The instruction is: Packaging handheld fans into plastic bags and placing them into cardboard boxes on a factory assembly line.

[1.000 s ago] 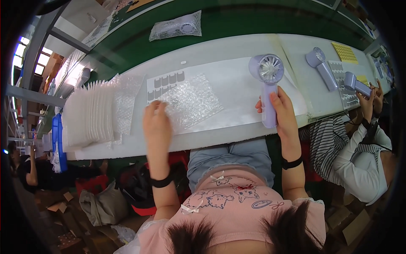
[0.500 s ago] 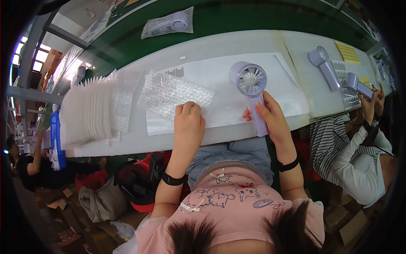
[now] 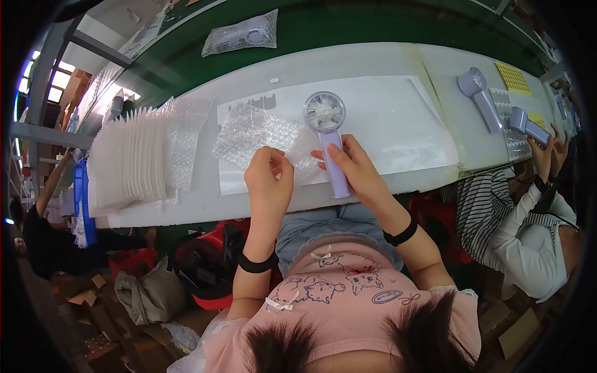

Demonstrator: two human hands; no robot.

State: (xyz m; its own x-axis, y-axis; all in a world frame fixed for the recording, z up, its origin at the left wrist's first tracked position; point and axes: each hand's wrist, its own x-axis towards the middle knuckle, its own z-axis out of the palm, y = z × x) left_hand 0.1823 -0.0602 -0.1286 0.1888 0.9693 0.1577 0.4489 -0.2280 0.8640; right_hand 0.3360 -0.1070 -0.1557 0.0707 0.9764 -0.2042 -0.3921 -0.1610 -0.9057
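Observation:
A lilac handheld fan (image 3: pixel 336 163) is held by its handle in my right hand (image 3: pixel 359 166), its round grille tilted up and away from me. Under and left of it, a clear bubble-wrap bag (image 3: pixel 252 133) lies on the white sheet. My left hand (image 3: pixel 270 180) is closed at the bag's near edge, fingers curled and pinching the film; the exact grip is partly hidden. Loose film from the bag shows between my two hands, close behind the fan's handle.
A stack of bubble-wrap bags (image 3: pixel 127 158) stands at the left. A wrapped fan (image 3: pixel 242 34) lies on the green surface beyond the white table. At the right, another fan (image 3: pixel 482 99) lies near yellow sheets (image 3: pixel 513 78), and a co-worker's hands (image 3: pixel 547 152) hold a lilac fan.
My right hand has brought the fan leftward, over to the bag's right end. My left hand has shifted slightly, and the bag's near edge has spread out toward the right.

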